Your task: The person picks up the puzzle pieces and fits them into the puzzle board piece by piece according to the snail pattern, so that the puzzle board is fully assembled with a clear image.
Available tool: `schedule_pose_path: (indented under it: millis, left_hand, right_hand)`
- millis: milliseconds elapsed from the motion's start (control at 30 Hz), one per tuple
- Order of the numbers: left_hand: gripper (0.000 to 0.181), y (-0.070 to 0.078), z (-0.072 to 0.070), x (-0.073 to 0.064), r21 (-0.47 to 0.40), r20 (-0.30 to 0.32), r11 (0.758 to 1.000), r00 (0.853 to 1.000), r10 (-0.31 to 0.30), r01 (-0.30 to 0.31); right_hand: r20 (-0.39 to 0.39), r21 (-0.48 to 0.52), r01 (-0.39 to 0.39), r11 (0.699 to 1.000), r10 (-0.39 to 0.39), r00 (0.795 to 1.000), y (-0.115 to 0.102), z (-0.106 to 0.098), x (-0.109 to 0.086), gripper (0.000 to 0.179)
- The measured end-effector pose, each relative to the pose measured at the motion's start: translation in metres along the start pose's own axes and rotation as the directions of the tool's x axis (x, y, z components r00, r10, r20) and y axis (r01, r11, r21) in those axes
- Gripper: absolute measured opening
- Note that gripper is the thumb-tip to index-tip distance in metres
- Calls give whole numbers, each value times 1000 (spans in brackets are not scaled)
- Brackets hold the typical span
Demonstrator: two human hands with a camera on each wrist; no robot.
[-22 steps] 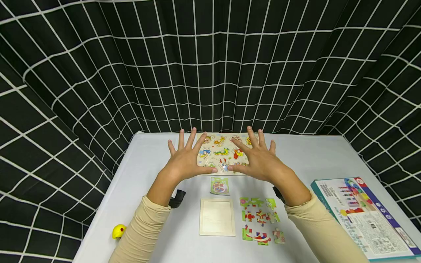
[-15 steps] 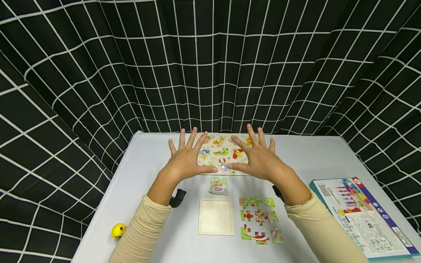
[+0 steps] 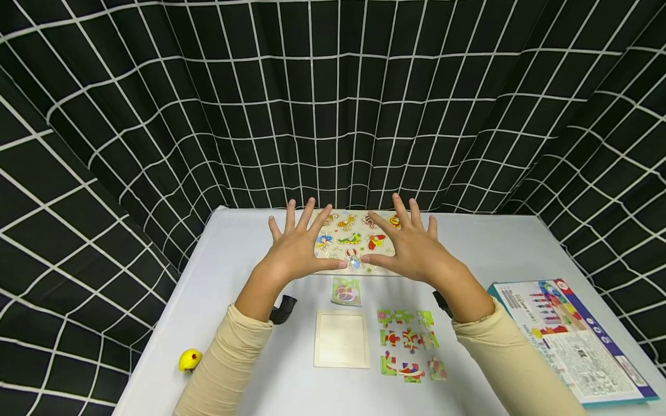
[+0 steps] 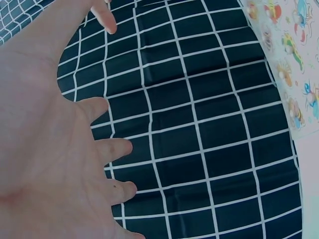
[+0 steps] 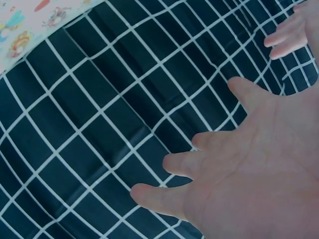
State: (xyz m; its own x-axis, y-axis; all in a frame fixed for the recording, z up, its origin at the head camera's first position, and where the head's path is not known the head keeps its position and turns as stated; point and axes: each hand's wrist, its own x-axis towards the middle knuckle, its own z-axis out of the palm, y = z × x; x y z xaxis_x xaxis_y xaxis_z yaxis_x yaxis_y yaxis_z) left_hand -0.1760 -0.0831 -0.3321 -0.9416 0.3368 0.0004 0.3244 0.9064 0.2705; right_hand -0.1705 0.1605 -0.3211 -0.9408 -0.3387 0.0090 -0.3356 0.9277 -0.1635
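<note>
Both hands hover over the table with fingers spread and nothing held. My left hand (image 3: 293, 251) is in front of the left side of an insect picture board (image 3: 350, 238), my right hand (image 3: 416, 251) in front of its right side. The thumbs point toward each other, a small gap between them. Nearer lie a small picture card (image 3: 346, 292), a square wooden puzzle tray (image 3: 341, 341) and, to its right, several loose jigsaw pieces (image 3: 410, 340). Each wrist view shows its palm, the left hand (image 4: 55, 139) and the right hand (image 5: 249, 169), with bare fingers.
A printed toy box (image 3: 577, 341) lies at the table's right side. On the left, beside the left sleeve, sits a small yellow toy (image 3: 189, 359). Black curtain (image 3: 338, 115) with white grid lines surrounds the white table (image 3: 494, 248) at the back and sides.
Both hands keep their spread pose and shift only a little in the view. The table things shift slightly too, as the head camera moves. Nothing has been taken or let go.
</note>
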Motion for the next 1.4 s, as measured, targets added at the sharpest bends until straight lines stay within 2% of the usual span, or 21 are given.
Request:
schedule_pose_path:
  millis: [133, 233, 333, 400, 533, 667, 933, 1100, 1400]
  left_hand:
    - [110, -4, 12, 1, -10, -14, 1000, 1000, 14, -15]
    - [108, -11, 33, -2, -21, 15, 999, 999, 28, -27]
    - [106, -20, 60, -11, -55, 99, 998, 995, 31, -25]
    - [105, -27, 79, -21, -77, 171, 997, 985, 26, -13]
    - [101, -42, 104, -39, -111, 271, 994, 962, 24, 6]
    - [100, -50, 121, -54, -147, 325, 989, 944, 49, -1]
    - [102, -54, 134, -63, -176, 373, 984, 926, 59, 8]
    - [102, -57, 133, -66, -177, 377, 984, 925, 51, 18]
    - [100, -55, 133, -65, -183, 376, 983, 924, 67, 3]
  right_hand:
    - [-46, 27, 18, 999, -17, 999, 9, 14, -2, 84]
    - [-60, 79, 38, 996, -33, 998, 21, 34, -6, 77]
    - [-14, 148, 48, 988, -46, 999, 33, 63, -12, 66]
    - [26, 182, 58, 982, -64, 998, 39, 82, -18, 57]
    - [73, 190, 88, 978, -104, 992, 42, 109, -25, 38]
    - [87, 201, 116, 973, -136, 987, 41, 126, -34, 31]
    - [57, 173, 175, 969, -187, 981, 39, 140, -41, 31]
    - [51, 157, 183, 970, -193, 980, 36, 143, -38, 31]
    - [63, 128, 141, 982, -150, 987, 38, 145, -39, 29]
